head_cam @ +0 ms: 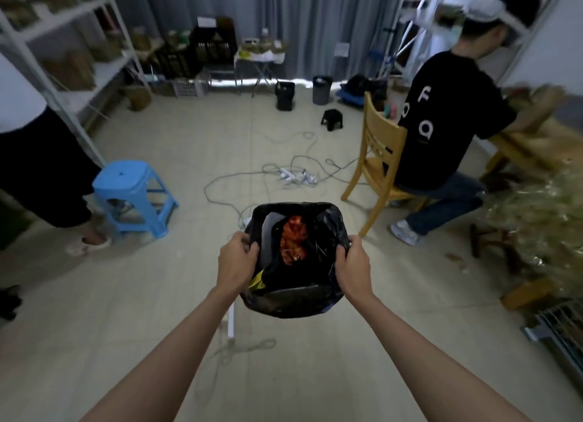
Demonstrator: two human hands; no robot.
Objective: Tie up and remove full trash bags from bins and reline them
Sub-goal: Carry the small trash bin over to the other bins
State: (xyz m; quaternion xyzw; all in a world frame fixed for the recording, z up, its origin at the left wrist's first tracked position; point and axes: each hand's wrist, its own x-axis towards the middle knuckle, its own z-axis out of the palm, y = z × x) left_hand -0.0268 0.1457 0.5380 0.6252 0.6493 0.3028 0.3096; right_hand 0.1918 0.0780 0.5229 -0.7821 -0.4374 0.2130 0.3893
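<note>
Left hand (237,260) and right hand (351,265), fingers curled, pinch opposite rim edges of the black trash bag (293,301), right of blue stool (134,194); soft, slippery, probably light—gather rim.

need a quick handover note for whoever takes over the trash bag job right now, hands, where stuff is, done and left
Left hand: grips the left side of the black trash bag at its rim.
Right hand: grips the right side of the rim.
Bag: mouth open, held between both hands over the floor; red trash and a yellow scrap show inside. Whether a bin sits under it cannot be told.
Two dark bins stand far off by the curtain.
Done: rim gathered in both hands.
Left: tie the bag shut, carry it off, reline the bin.
</note>
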